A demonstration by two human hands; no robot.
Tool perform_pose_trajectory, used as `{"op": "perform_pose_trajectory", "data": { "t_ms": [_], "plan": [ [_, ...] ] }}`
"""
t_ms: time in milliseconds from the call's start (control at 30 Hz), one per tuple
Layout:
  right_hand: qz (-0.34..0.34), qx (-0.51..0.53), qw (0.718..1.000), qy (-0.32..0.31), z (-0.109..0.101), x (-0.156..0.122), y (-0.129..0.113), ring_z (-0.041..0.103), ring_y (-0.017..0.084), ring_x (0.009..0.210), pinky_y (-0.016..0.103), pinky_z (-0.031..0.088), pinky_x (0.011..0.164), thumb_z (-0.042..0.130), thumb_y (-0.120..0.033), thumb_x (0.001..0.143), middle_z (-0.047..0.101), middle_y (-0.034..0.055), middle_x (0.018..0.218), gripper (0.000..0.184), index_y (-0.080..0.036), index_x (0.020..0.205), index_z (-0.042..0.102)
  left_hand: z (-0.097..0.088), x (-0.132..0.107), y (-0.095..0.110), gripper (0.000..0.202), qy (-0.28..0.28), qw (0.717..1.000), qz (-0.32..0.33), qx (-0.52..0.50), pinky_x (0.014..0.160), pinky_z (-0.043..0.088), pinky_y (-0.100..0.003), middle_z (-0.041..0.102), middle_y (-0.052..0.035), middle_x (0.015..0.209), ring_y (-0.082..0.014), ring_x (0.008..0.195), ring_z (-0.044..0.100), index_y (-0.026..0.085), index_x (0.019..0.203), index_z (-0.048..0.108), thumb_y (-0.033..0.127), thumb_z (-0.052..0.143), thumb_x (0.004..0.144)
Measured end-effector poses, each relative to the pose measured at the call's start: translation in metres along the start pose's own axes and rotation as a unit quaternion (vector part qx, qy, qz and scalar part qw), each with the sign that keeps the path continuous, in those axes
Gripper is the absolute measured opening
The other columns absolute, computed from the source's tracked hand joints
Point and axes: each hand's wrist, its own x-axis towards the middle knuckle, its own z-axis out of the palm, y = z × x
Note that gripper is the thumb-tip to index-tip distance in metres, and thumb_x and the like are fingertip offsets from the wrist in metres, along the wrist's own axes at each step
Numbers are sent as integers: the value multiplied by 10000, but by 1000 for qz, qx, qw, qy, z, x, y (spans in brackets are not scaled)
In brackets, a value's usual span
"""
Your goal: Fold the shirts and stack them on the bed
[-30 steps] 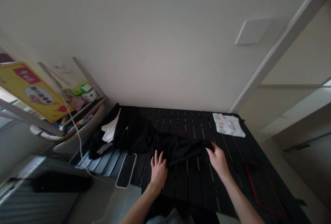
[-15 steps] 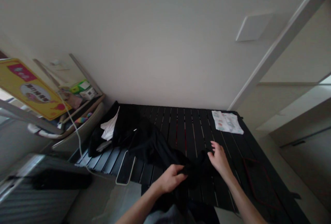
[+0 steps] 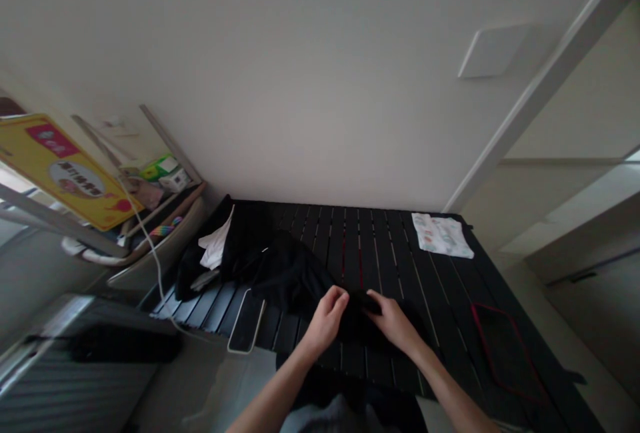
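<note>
A black garment lies crumpled across the dark slatted table, stretching from the far left toward the front middle. My left hand is closed on its near part, thumb and fingers pinched together. Just to the right, my right hand also grips the dark cloth, with the thumb toward the left hand. A short gap of black fabric lies between the two hands. The folds under both hands are too dark to make out. White cloth shows among the black fabric at the left end.
A phone lies at the front left edge of the slatted table. Folded printed white cloth rests at the back right, and a red-edged dark frame at the right. A white cable hangs by a cluttered basket at left.
My right hand has moved left and closed on the black garment near my left hand. My left hand has shifted slightly up and left. The view has shifted a little.
</note>
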Motion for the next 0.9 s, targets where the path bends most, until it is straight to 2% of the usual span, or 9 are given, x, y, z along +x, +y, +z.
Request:
{"op": "perform_pose_trajectory", "data": {
  "t_ms": [100,167,300,433,533,600,667,767,900],
  "plan": [
    [113,-68,964,232,-31,15,22,657,332,957,392,507,816,475,-544,816,715,196,912,538,-87,1011,682,-11,5,-1,283,66,997,27,0,811,433,-259,622,-23,936,-156,898,568,185,977,569,414,409,928],
    [183,-107,927,309,-57,19,36,633,387,984,447,481,839,394,-556,841,684,277,917,630,-12,1006,665,-19,7,-10,212,102,994,11,30,821,442,-267,627,-40,982,-162,928,582,192,989,552,337,422,907],
    [253,-148,888,354,-83,12,53,583,444,1044,520,446,861,370,-488,850,606,366,1047,695,107,1173,529,-31,5,-34,190,142,968,-78,190,906,429,-316,621,-70,1076,-195,1056,570,205,1004,542,209,455,836],
    [261,-236,862,365,-60,3,49,514,470,1124,534,456,835,498,-481,794,419,388,1305,864,103,1386,263,-34,3,-59,416,188,892,-177,370,977,376,-467,446,-149,1399,-293,1286,408,198,1220,477,195,513,805],
    [196,-350,858,321,-28,4,42,391,443,1265,528,424,910,473,-416,827,291,294,1454,776,-25,1450,226,-39,11,-77,599,253,839,-186,445,999,330,-532,244,-218,1523,-347,1383,248,153,1385,329,243,527,827],
    [143,-380,883,236,-6,8,42,323,384,1332,492,399,960,442,-350,847,302,211,1480,643,-111,1430,313,-47,21,-86,655,275,827,-178,458,1007,308,-553,280,-241,1501,-358,1383,239,126,1434,243,271,510,854],
    [109,-388,902,155,13,11,44,284,329,1368,453,378,995,440,-308,846,317,151,1491,587,-165,1410,362,-59,31,-89,656,267,841,-171,439,1006,285,-584,414,-244,1417,-371,1347,300,105,1435,237,265,510,860],
    [79,-407,904,106,30,16,50,218,298,1405,464,297,1061,474,-281,831,288,116,1521,638,-187,1442,318,-73,47,-84,526,214,892,-153,368,985,288,-596,584,-235,1220,-370,1209,474,67,1341,379,183,509,845],
    [81,-422,901,57,30,22,51,379,292,1315,539,208,1077,472,-236,840,469,123,1398,626,-205,1445,317,-74,65,-64,265,140,939,-74,305,898,416,-367,678,-100,999,-234,981,622,151,1072,573,128,539,811]
  ]
}}
